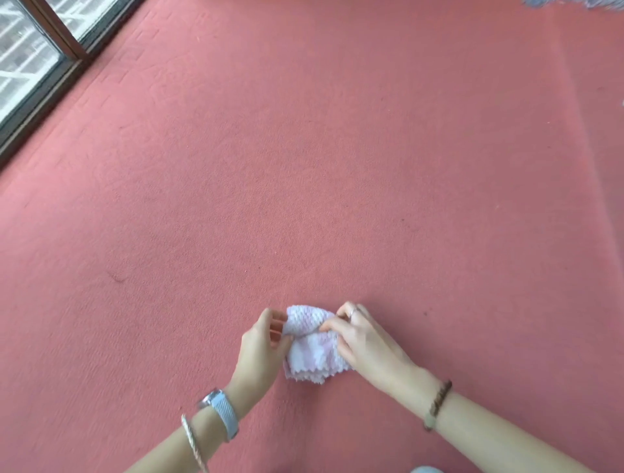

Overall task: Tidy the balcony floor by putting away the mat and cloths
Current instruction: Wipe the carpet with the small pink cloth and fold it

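Note:
A small white and pale pink cloth [312,358] with a zigzag edge lies bunched on the red carpet [304,168] near the bottom middle of the view. My left hand [263,344] grips its left side, with fingers curled round the fabric. My right hand [361,337] pinches its upper right part, and the palm covers that side of the cloth. Both forearms reach in from the bottom edge.
A dark-framed glass door or window [30,67] runs along the upper left corner. A bluish fringed fabric [574,4] shows at the top right edge. The red carpet has a raised fold line [344,135] running down its right side.

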